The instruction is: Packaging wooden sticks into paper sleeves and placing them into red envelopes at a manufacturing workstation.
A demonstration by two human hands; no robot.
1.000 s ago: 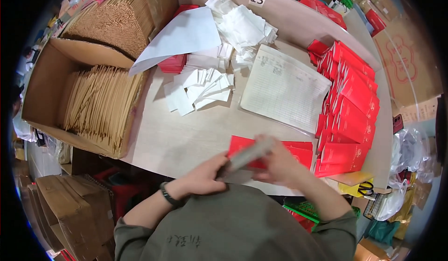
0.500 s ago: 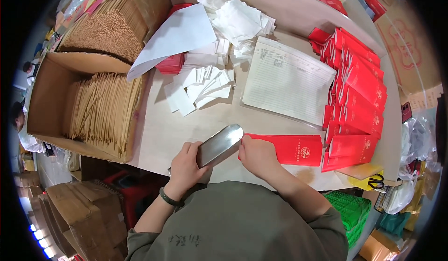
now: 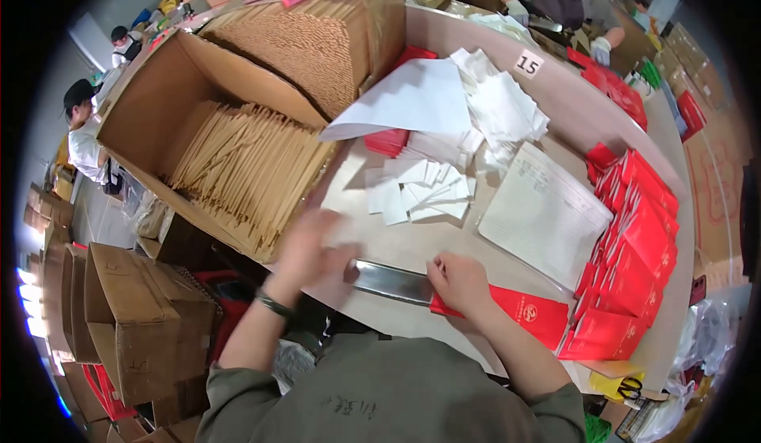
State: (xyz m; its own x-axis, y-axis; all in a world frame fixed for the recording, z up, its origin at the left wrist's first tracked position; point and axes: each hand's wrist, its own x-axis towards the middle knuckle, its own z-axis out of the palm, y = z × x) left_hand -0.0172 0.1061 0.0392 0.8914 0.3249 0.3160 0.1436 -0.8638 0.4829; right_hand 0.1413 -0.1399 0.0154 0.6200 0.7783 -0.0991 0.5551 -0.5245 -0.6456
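My right hand is closed at the left end of a long red paper sleeve, which lies along the table's front edge. A shiny metal trough rests on the table, its right end meeting the sleeve under my right hand. My left hand, smeared by motion, is just above and left of the trough's other end, close to a cardboard box. Long thin tan sticks fill much of that box. Whether the left fingers hold anything is not clear.
White slips and white packets lie mid-table beside a lined notebook. Red sleeves are piled at right. A second box of sticks stands behind. Co-worker's gloved hands show beyond the partition.
My left hand has let go of the trough and moved left toward the box of sticks. The trough has come down nearly level. The view has turned left.
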